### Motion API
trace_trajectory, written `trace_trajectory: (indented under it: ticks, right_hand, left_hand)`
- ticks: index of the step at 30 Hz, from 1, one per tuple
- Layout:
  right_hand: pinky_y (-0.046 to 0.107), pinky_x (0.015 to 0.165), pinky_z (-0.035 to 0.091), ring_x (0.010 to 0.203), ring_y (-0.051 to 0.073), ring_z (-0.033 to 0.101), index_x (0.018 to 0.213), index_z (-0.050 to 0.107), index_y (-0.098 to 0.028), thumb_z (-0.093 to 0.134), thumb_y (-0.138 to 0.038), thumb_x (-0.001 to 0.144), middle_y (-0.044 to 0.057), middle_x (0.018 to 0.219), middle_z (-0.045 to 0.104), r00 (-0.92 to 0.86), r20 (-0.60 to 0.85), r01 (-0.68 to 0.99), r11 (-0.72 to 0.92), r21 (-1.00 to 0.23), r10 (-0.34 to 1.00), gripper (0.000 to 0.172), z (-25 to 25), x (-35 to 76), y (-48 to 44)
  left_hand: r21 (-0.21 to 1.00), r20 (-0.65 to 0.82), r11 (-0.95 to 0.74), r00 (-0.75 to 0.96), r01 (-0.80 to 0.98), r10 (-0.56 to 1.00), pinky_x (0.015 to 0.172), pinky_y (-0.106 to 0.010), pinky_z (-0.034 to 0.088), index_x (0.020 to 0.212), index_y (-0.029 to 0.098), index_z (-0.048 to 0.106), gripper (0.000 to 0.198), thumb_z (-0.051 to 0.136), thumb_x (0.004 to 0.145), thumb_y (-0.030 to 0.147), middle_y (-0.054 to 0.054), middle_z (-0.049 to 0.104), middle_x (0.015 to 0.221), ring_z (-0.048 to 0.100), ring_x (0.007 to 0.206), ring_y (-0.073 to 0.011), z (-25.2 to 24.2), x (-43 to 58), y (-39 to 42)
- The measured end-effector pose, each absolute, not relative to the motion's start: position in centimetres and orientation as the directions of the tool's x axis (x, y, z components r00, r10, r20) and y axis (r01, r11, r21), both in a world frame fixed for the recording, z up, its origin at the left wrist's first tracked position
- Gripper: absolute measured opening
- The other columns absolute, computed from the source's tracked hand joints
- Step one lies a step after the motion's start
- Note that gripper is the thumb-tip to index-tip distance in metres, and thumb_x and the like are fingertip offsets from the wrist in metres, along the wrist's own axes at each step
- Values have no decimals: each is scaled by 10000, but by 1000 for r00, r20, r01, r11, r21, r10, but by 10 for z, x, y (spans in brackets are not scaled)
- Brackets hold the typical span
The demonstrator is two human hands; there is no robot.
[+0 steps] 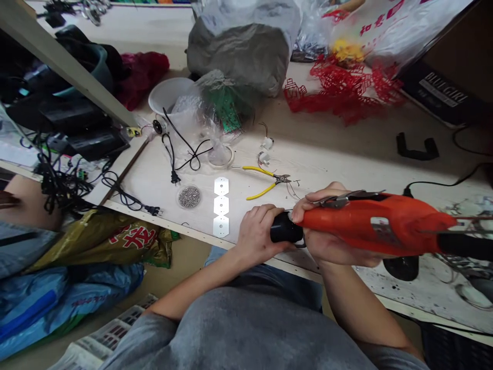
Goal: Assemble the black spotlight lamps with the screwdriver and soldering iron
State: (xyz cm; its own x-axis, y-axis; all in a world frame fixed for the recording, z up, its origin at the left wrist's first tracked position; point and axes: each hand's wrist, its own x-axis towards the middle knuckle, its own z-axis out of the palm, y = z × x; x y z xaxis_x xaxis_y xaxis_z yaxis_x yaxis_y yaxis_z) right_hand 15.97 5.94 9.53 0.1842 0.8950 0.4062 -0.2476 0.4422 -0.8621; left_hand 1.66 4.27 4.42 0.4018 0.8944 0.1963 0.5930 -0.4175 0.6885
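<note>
My right hand (pixel 327 239) is wrapped round an orange power screwdriver (pixel 354 221) with a long metal lever along its upper side. The tool lies sideways, its front end at a black cylindrical part (pixel 287 228) near the table's front edge. My left hand (pixel 258 234) grips that black part from the left. The tool's tip and the far side of the part are hidden. Beyond my hands lie yellow-handled cutting pliers (pixel 264 191), spread apart. A strip of three shiny metal plates (pixel 221 205) and a round dish of small screws (pixel 189 196) lie to the left.
Black cords with plugs (pixel 175 174) and small motors with wires (pixel 265 149) are on the table (pixel 331 149). A white tub (pixel 165 95), a grey bag (pixel 239 51) and red netting (pixel 342 92) stand behind. Another person's leg (pixel 23 205) is at far left.
</note>
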Motion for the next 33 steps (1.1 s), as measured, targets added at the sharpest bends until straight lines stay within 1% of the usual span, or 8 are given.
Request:
trace_trajectory:
  ticks: [4,9,13,15,20,24,31,33]
  right_hand:
    - [362,429,463,519,188,554,938,695,-278,506,-914,719,27,781,575,166,382,-229,412,-882,909,698,95,161,59]
    - [371,498,494,562,185,601,1023,764,-268,580,-513,921,3,763,491,161,381,-185,407,-895,911,323,115,170,46]
    - [400,540,521,579,192,617,1072,767,-248,587,-408,927,11,781,512,146,408,-236,432,-871,901,282,140,164,37]
    - [393,539,517,569,184,617,1066,765,-265,601,-383,925,4,783,523,121,392,-258,410,-875,912,247,145,155,38]
    - [374,511,492,534,175,599,1034,760,-270,538,-479,951,1,760,537,65,360,-304,362,-881,931,316,132,135,46]
    - [379,473,466,541,194,589,1023,746,-253,548,-735,829,31,805,580,70,360,-324,362,-874,930,556,119,124,53]
    - [350,398,433,478,165,515,971,680,-277,486,-921,703,41,821,587,94,435,-286,443,-850,896,724,97,109,64]
    - [360,435,476,501,168,524,986,653,-288,503,-936,682,28,822,571,53,368,-228,370,-900,928,731,90,112,60]
  left_hand:
    - [688,167,-423,438,590,883,870,-428,510,1222,249,650,643,888,669,476,-75,649,1166,614,1021,-280,47,17,46]
    - [705,113,-408,476,580,872,876,-457,520,1212,265,674,607,868,691,508,-85,614,1154,600,1017,-291,56,15,47]
    - [753,118,-414,513,512,850,1049,-554,467,1398,234,520,837,897,664,373,-156,472,1412,491,1299,-374,60,-3,46]
    - [819,89,-356,513,451,854,1089,-543,458,1481,246,400,950,888,667,292,-155,454,1435,477,1343,-353,59,-17,44]
    - [927,13,-181,454,328,891,1054,-505,512,1391,239,456,882,913,643,334,-103,593,1312,599,1225,-315,43,-36,41]
    - [958,11,-127,409,257,912,1058,-494,513,1308,208,516,871,949,577,402,-111,624,1294,616,1215,-323,30,-35,41]
    - [964,93,-184,408,192,908,1027,-489,524,1311,197,506,845,914,616,451,-113,640,1272,631,1187,-323,17,-33,44]
    - [961,118,-207,402,185,908,1021,-482,523,1320,196,495,832,899,638,447,-115,638,1270,629,1188,-318,14,-32,44]
